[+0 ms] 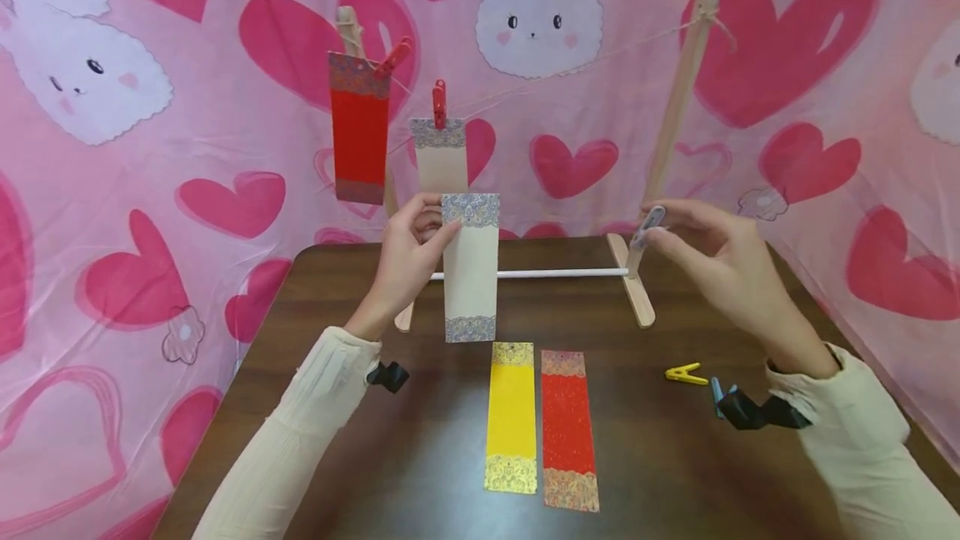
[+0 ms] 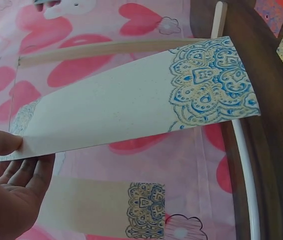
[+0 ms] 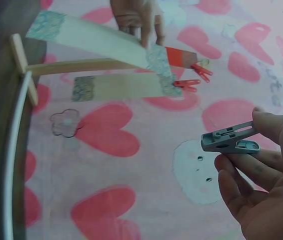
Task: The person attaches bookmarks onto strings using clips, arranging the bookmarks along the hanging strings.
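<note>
My left hand [image 1: 416, 252] pinches a white bookmark [image 1: 471, 273] with blue lace-like ends near its top edge, holding it upright above the table. In the left wrist view the thumb lies on its face and the fingers behind. My right hand [image 1: 712, 252] pinches a grey clothespin [image 3: 229, 139] between thumb and fingers, near the right post. A string [image 1: 570, 71] runs between two wooden posts. From it hang a red bookmark [image 1: 361, 136] at the left and a second white bookmark [image 1: 441, 165], each by a red clothespin [image 1: 439, 104]. The held bookmark overlaps the hanging white one in the head view.
On the table [image 1: 360, 440] lie a yellow bookmark [image 1: 512, 415] and another red bookmark [image 1: 567, 427], side by side. A yellow clothespin [image 1: 686, 373] and a blue clothespin [image 1: 717, 395] lie at the right. A white rod [image 1: 562, 273] joins the stand's wooden feet [image 1: 641, 302].
</note>
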Demonstrator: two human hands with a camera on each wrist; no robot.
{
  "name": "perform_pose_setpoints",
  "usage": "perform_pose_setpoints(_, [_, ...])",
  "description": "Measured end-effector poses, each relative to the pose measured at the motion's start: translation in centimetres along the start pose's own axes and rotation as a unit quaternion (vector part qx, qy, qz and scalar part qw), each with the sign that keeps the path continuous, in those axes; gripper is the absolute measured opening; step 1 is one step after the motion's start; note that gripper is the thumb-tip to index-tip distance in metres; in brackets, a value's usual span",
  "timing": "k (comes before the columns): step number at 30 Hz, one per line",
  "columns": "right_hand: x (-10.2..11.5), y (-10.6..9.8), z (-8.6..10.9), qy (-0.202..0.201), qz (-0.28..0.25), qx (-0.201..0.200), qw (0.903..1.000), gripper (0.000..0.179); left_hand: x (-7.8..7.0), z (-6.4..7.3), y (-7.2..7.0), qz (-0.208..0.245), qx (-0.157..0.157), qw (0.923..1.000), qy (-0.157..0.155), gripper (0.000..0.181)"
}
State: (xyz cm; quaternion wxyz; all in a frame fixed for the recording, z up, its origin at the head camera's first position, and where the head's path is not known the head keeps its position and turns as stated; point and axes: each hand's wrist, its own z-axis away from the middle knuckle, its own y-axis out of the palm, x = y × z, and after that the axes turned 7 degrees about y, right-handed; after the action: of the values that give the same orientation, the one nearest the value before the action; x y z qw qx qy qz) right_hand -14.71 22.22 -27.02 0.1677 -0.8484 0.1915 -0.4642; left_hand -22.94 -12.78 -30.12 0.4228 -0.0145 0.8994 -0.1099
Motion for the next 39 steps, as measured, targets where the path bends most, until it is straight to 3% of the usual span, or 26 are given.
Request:
perform_pose_setpoints(2, [0.3, 0.1, -1.1, -0.002, -0.030, 0.004, 0.9995, 0.038, 0.1, -0.6, 0.3, 0.005, 0.004, 1.0000, 0.000, 0.029])
perform_pose_setpoints(5, [1.0, 0.1, -2.7, -0.023, -0.028, 0.001, 0.9993, 0.036, 0.3, -1.8, 0.5, 0.008, 0.007, 0.9999, 0.008, 0.031])
perform_pose_setpoints(14, [3.6, 1.6, -8.4, -0.089, 0.071, -0.051, 0.9922, 0.018, 0.4, -5.4, 1.1, 0.013, -0.009, 0.9996, 0.022, 0.028])
perform_pose_setpoints(18, [4.9, 2.8, -11.1, -0.106, 0.070, -0.072, 0.9892, 0.018, 0.5, -6.6, 1.7, 0.020, -0.009, 0.9997, 0.010, 0.027])
perform_pose_setpoints(24, [6.7, 4.3, -15.0, -0.127, 0.066, -0.104, 0.9842, 0.018, 0.2, -8.2, 3.2, -0.005, 0.005, 0.9999, -0.015, 0.023])
perform_pose_setpoints(29, [8.2, 5.7, -17.0, -0.121, 0.056, -0.095, 0.9864, 0.020, 0.3, -8.8, 4.0, -0.016, 0.009, 0.9997, -0.015, 0.023])
perform_pose_setpoints(36, [6.1, 7.4, -20.6, -0.111, 0.066, -0.062, 0.9897, 0.022, 1.3, -9.0, 3.9, -0.023, 0.010, 0.9996, -0.016, 0.021])
perform_pose_setpoints(39, [5.4, 7.9, -21.1, -0.100, 0.076, -0.038, 0.9913, 0.024, 1.9, -9.3, 3.9, -0.027, 0.014, 0.9994, -0.016, 0.019])
